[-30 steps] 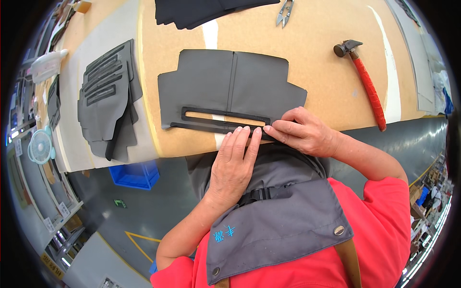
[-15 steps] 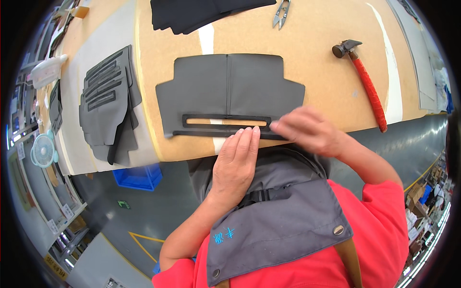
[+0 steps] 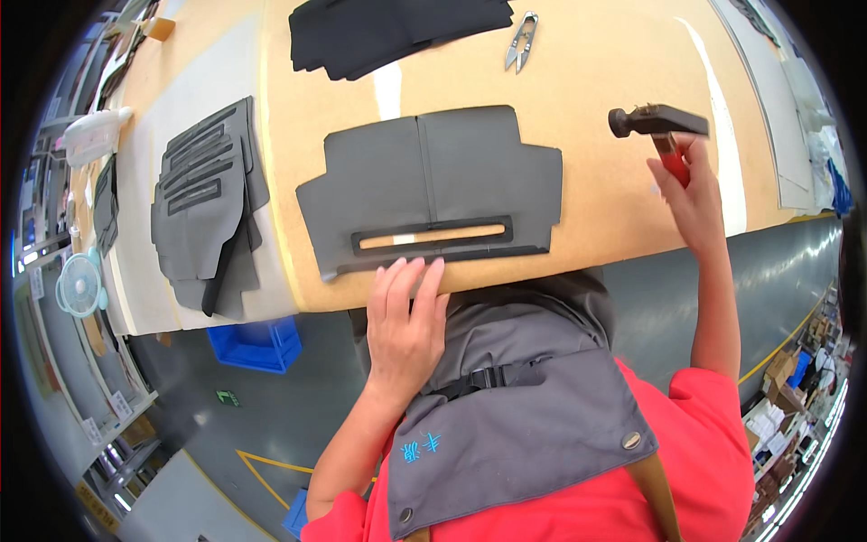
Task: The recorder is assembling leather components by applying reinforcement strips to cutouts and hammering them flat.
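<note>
A large grey cut piece of stiff material (image 3: 433, 185) lies flat in the middle of the frame on the tan surface (image 3: 596, 72), close to the surface's near edge. A long narrow slot (image 3: 432, 236) runs along its lower part, bordered by a darker strip, and the slot's long axis goes left to right across the picture.

The left hand (image 3: 404, 321) lies just below the piece, in the lower middle of the frame. It is open and flat, fingers together and pointing up the picture, and the fingertips (image 3: 408, 268) touch the lower edge of the piece just under the slot. It grips nothing; it appears to press the piece down.

The right hand (image 3: 691, 194) is at the right of the frame, raised above the surface and apart from the piece. It is closed around the red handle of a hammer (image 3: 659, 122), whose dark head sits above the hand and points left. The slot lies to the lower left of the hammer head, so the left hand is much the nearer of the two to the piece.

At the left of the frame a stack of similar grey pieces (image 3: 203, 203) lies on a paler sheet. At the top, a pile of black pieces (image 3: 388, 32) sits beside small metal snips (image 3: 521, 41). Below the surface's edge, a blue bin (image 3: 257, 343) stands on the floor.
</note>
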The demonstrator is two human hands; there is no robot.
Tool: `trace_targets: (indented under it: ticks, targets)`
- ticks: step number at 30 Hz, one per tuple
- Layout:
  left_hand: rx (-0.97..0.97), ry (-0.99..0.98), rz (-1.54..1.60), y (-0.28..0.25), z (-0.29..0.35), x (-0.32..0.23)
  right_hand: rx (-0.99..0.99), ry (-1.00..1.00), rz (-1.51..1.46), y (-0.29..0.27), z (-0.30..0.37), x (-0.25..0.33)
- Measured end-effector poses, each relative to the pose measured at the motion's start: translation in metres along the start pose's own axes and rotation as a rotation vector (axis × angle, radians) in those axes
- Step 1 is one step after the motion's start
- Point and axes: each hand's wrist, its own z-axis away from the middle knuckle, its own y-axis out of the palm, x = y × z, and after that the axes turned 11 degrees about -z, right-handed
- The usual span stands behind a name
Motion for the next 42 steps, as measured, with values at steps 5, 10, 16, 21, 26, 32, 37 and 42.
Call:
trace_targets:
  ticks: [5,10,16,21,26,32,37,42]
  targets:
    - [0.031,-0.03,-0.045,0.007,-0.002,-0.008,0.227,-0.401,-0.032,0.035,0.055,0.053]
    - [0.008,0.0,-0.018,0.013,-0.001,-0.005,0.361,-0.626,0.219,0.066,0.064,0.049]
    - [-0.045,0.012,-0.005,0.015,0.0,-0.003,0.244,-0.826,-0.055,0.092,0.062,0.066]
    - [-0.04,0.026,0.035,0.018,0.006,0.007,0.458,-0.745,0.276,0.098,0.057,0.078]
    - [-0.111,-0.026,0.035,0.011,0.008,0.02,0.428,-0.758,0.138,0.112,0.057,0.082]
    - [-0.1,-0.032,0.031,0.011,0.009,0.027,0.431,-0.714,0.064,0.096,0.049,0.102]
    - [-0.107,-0.029,0.041,0.018,0.004,0.029,0.529,-0.719,0.306,0.105,0.034,0.089]
    - [-0.099,-0.02,0.044,0.012,0.007,0.022,0.371,-0.769,0.142,0.12,0.032,0.062]
